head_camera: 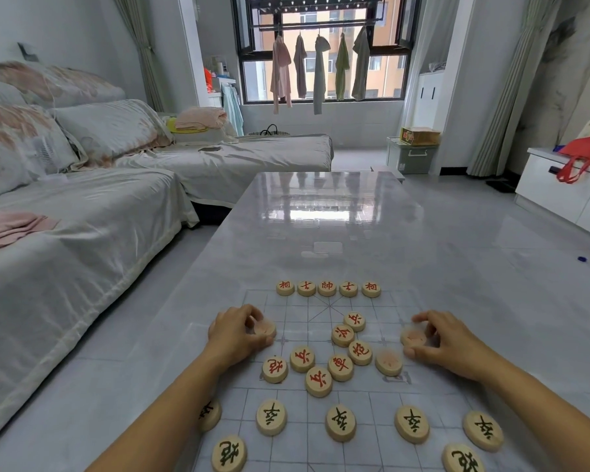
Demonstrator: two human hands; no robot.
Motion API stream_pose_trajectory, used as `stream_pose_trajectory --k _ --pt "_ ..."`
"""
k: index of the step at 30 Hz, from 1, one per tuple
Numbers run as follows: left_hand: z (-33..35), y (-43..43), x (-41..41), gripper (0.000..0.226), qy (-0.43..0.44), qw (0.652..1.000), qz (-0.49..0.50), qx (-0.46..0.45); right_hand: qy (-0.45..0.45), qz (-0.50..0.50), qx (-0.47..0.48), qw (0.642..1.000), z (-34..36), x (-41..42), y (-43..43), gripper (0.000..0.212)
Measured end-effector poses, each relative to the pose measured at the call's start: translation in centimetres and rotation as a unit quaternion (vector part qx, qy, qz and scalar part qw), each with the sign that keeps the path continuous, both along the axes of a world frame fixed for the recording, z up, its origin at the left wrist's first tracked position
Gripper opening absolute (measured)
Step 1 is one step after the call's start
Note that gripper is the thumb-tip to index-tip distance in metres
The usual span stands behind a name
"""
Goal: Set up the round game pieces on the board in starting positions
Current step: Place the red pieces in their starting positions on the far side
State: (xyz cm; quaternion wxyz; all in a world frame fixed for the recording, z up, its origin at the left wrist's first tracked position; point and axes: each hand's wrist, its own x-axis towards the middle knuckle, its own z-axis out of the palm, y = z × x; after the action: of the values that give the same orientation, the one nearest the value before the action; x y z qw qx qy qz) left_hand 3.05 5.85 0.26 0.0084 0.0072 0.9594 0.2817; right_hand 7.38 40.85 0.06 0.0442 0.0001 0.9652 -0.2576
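A thin printed game board [433,400] lies on the glossy table. Several round wooden pieces with red characters form a row [327,288] at the board's far edge. A loose cluster of red pieces [340,367] sits mid-board. Black-character pieces [340,423] stand in a near row, with more at the bottom corners. My left hand [237,335] grips a blurred red piece [265,328] at the board's left side. My right hand [447,338] grips another blurred red piece [413,337] on the right. A further blurred piece [388,362] lies just below it.
The grey table [321,216] stretches away from me. A covered sofa [65,216] runs along the left. A white cabinet [566,189] with a red bag stands at the right. A small blue object [582,258] lies on the floor.
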Motion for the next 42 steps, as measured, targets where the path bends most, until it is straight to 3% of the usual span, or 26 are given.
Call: stream_pose_trajectory --k 4,7,10,12,15,18,25,34,39,42 --pt "0.5 -0.7 -0.5 0.041 -0.041 0.999 -0.03 0.01 -0.036 0.062 0.01 0.997 0.7 -0.1 0.8 0.042" --pt "0.4 -0.2 -1.0 0.049 -0.043 0.999 -0.005 0.0 0.017 -0.018 0.033 0.999 0.4 -0.8 -0.3 0.037" --pt "-0.1 0.7 -1.1 0.047 -0.014 0.998 0.052 -0.013 0.034 -0.095 0.08 0.992 0.1 -1.7 -1.7 0.049" --pt "-0.4 0.8 -1.4 0.038 0.001 0.998 0.067 -0.02 0.011 -0.096 0.091 0.991 0.3 -2.2 -1.7 0.058" --pt "-0.8 0.2 -2.2 0.034 0.004 0.997 0.073 -0.015 -0.011 -0.059 0.072 0.996 0.5 -2.7 -0.8 0.05" --pt "-0.7 -0.3 -3.3 0.035 0.001 0.996 0.088 -0.002 0.032 -0.079 0.061 0.994 0.2 -4.0 -0.7 0.04" --pt "-0.5 0.0 -5.5 0.033 -0.002 0.994 0.108 -0.003 0.076 -0.166 0.045 0.982 -0.6 -8.3 -1.6 0.04" --pt "-0.5 0.3 -6.7 0.033 -0.006 0.994 0.111 -0.006 0.071 -0.175 -0.003 0.982 -1.5 -9.3 -1.4 0.054" --pt "-0.8 0.0 -6.8 0.038 0.004 0.99 0.132 0.05 0.096 -0.153 -0.017 0.983 -1.9 -9.1 -0.8 0.041" --pt "-0.8 0.1 -7.0 0.034 0.002 0.989 0.142 0.038 0.102 -0.151 -0.022 0.983 -1.9 -9.1 -0.8 0.037"
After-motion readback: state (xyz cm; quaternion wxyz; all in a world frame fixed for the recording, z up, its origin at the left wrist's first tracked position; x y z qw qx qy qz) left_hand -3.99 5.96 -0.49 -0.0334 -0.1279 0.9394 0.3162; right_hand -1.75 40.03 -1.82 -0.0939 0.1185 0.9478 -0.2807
